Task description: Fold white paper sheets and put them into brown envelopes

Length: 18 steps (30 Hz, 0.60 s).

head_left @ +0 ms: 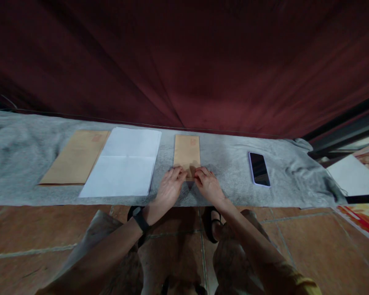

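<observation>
A small brown paper envelope (187, 150) with a faint red print at its far right corner lies lengthwise on the grey cloth. My left hand (172, 180) has its fingertips closed on the envelope's near left corner. At the near right corner, the fingers of my right hand (208, 182) are closed on the same near edge. My fingers partly hide that edge, where a fold seems to run across. To the left lies a stack of white paper sheets (124, 164) with a crease across the top sheet. Beyond it is a pile of larger brown envelopes (75, 157).
A phone (259, 169) in a pale purple case lies to the right on the grey cloth (227, 164) covering the narrow table. A dark red curtain (184, 73) hangs along the far edge. Dark bars (341, 127) and a white sheet (355, 175) are at the far right.
</observation>
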{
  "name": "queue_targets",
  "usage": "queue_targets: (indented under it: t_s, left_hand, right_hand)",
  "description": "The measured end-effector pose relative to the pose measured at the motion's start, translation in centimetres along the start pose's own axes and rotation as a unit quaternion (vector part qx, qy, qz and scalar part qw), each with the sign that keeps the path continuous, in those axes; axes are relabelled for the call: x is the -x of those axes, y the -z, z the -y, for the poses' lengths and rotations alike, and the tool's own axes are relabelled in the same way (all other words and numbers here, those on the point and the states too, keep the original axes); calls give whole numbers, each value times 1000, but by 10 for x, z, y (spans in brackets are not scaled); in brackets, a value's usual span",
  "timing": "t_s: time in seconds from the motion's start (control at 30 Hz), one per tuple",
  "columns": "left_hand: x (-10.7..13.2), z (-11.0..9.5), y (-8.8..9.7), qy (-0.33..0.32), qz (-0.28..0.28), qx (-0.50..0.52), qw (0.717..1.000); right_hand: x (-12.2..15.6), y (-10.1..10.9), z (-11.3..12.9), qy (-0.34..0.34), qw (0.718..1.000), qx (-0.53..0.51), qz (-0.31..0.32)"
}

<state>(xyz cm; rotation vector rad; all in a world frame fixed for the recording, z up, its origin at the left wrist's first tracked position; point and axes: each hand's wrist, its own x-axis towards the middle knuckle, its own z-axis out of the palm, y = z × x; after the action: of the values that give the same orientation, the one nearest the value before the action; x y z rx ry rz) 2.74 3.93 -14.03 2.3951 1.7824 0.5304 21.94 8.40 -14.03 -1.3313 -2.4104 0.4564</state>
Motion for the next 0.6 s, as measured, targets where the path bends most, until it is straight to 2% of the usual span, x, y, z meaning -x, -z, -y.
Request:
queue_targets:
  t_s: [0.2, 0.37, 0.47, 0.53, 0.6]
  left_hand:
    - [14, -15, -13, -82, 13, 49, 995]
    - [25, -26, -21, -71, -6, 24, 997]
    - [28, -28, -21, -60, -1, 24, 998]
    - [30, -27, -24, -53, 4, 38, 998]
    - [34, -26, -30, -43, 13, 64, 997]
  right_hand:
    - [-1, 2, 0, -2, 1000, -6, 7]
    - [-1, 5, 3, -9, 1000, -17, 13]
    - [0, 5, 10, -10, 999, -32, -15]
    - [2, 3, 18, 13, 997, -73, -29]
    - [7, -3, 28, 42, 991, -125, -16]
